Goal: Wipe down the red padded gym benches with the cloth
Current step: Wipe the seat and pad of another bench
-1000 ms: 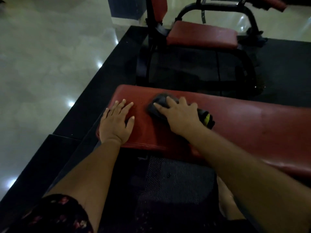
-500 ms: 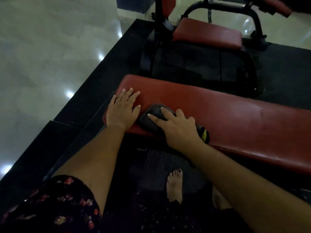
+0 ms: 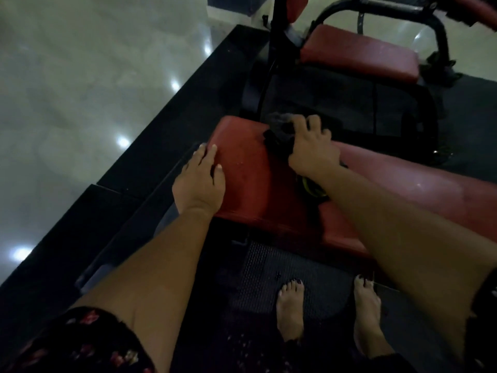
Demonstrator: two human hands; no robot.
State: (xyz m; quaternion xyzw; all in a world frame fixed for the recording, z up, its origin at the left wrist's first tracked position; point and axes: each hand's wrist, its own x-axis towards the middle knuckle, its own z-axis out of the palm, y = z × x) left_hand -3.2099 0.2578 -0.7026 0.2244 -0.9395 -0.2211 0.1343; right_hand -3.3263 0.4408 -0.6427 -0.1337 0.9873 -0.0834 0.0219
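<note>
Right hand (image 3: 313, 152) at frame centre grips dark cloth (image 3: 279, 129) on red bench (image 3: 250, 189) far edge (fingers curled); left hand (image 3: 200, 181) flat, fingers straight, on bench's left end.

Right hand (image 3: 312, 150) slid cloth (image 3: 278, 127) to far edge of bench (image 3: 255, 189).

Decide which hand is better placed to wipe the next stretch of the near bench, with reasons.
Right. The right hand holds the cloth on the bench; the left hand lies empty at its end.

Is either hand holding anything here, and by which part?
The right hand grips the dark cloth by its bunched far end; the left hand holds nothing, resting flat on the red bench.
</note>
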